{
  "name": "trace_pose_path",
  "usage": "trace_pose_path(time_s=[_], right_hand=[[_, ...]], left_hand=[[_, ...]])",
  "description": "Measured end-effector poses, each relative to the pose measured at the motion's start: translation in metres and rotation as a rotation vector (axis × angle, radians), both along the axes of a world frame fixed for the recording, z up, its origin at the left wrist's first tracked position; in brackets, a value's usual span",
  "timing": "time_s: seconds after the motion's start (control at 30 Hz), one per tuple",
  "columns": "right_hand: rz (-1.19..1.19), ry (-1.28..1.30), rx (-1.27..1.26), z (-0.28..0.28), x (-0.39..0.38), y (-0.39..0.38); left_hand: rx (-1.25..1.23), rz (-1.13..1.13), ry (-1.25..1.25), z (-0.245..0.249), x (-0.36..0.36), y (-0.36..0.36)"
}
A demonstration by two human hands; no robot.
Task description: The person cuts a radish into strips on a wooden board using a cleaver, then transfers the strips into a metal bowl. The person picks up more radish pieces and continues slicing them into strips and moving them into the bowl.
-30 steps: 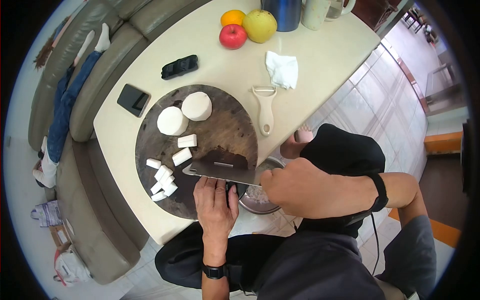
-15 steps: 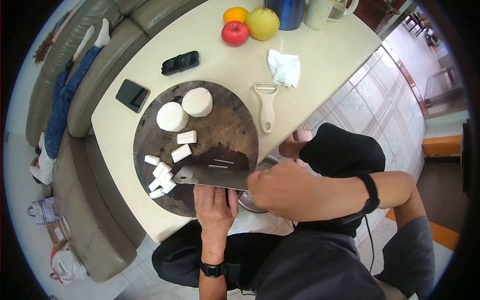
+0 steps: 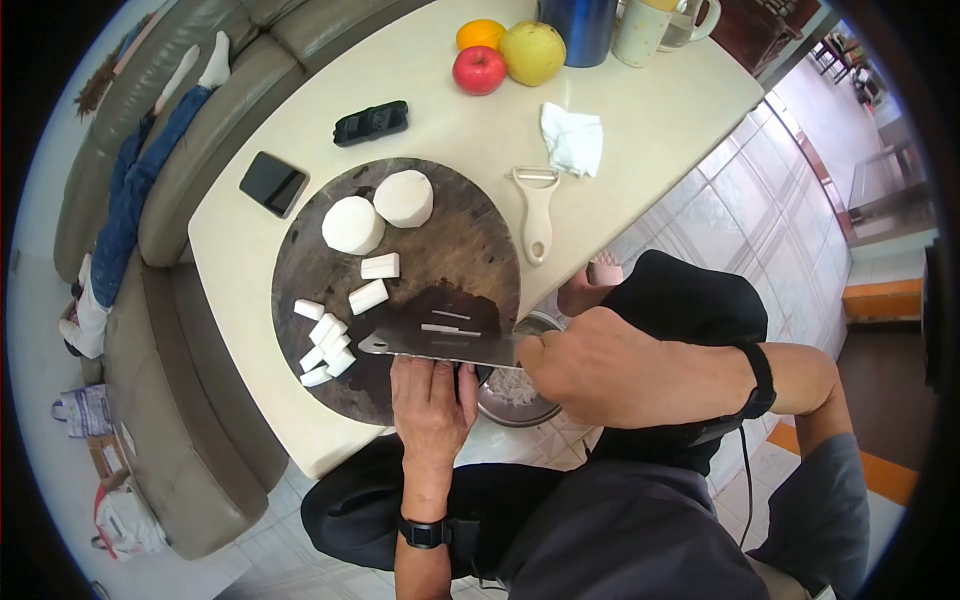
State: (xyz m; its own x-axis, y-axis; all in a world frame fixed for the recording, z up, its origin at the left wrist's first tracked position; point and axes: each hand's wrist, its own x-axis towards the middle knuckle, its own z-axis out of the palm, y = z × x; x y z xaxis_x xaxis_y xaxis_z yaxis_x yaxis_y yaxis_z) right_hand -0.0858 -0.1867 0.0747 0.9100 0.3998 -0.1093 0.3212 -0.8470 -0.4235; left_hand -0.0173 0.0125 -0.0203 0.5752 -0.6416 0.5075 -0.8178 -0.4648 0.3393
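My right hand (image 3: 590,365) grips a cleaver (image 3: 450,346) by its handle, with the broad blade across the near part of a round wooden chopping board (image 3: 455,240). Against the blade's near side, my left hand (image 3: 430,395) presses down with its fingers together; whatever lies under them is hidden. Just beyond the blade are thin white strips (image 3: 450,330). Two thick white radish-like rounds (image 3: 352,225) rest at the board's far side. Cut white blocks (image 3: 368,296) lie nearer, several of them heaped at the left.
A peeler (image 3: 537,215), white tissue (image 3: 572,140), phone (image 3: 272,184) and black case (image 3: 371,123) surround the board. Fruit (image 3: 532,52), a blue container (image 3: 580,30) and mugs stand farther back. Below the table edge sits a metal basin (image 3: 520,405). Another person's legs (image 3: 140,185) rest on the sofa.
The view has shifted slightly. The cleaver and my right hand have moved a little to the right, showing more of the basin. A strip by the blade now looks thicker, possibly doubled.
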Motion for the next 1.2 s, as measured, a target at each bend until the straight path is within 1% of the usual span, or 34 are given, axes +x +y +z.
trace_pose_path(time_s=[0.13,0.23,0.3,0.33,0.4,0.43,0.5,0.6,0.7,0.83,0.9,1.13,1.2], right_hand=[[0.036,0.005,0.017,-0.005,0.002,-0.007],[0.034,-0.007,0.069,-0.006,0.006,-0.004],[0.013,-0.03,0.145,-0.014,0.012,0.006],[0.012,-0.032,0.145,-0.019,0.015,0.009],[0.014,-0.141,0.197,-0.026,0.017,0.014],[0.014,-0.146,0.196,-0.025,0.017,0.013],[-0.071,-0.1,0.17,-0.023,0.019,0.009],[-0.103,-0.035,0.1,-0.02,0.017,0.007],[-0.106,-0.033,0.075,-0.015,0.013,0.006],[-0.075,-0.031,0.07,-0.002,0.003,-0.001],[-0.017,-0.041,0.052,0.0,0.0,-0.003],[0.041,-0.05,-0.004,0.001,-0.004,-0.002],[0.018,0.008,-0.091,0.003,-0.005,0.003]], left_hand=[[-0.005,0.015,0.008,-0.003,0.0,0.0],[-0.002,0.01,0.01,-0.003,0.001,0.0],[0.016,0.001,0.006,-0.004,0.002,0.001],[0.016,0.0,0.004,-0.003,0.001,0.001],[0.024,-0.001,0.015,-0.002,0.0,0.002],[0.022,-0.001,0.01,-0.001,0.0,0.001],[0.011,0.032,0.004,0.0,-0.001,0.0],[0.008,0.062,-0.01,0.001,-0.004,0.0],[-0.02,0.072,-0.036,0.003,-0.004,-0.001],[-0.046,0.034,-0.072,-0.003,-0.004,0.003],[-0.038,0.033,-0.096,-0.004,-0.004,0.003],[-0.059,0.021,-0.066,-0.006,-0.003,0.004],[-0.082,0.007,-0.084,-0.006,-0.002,0.003]])
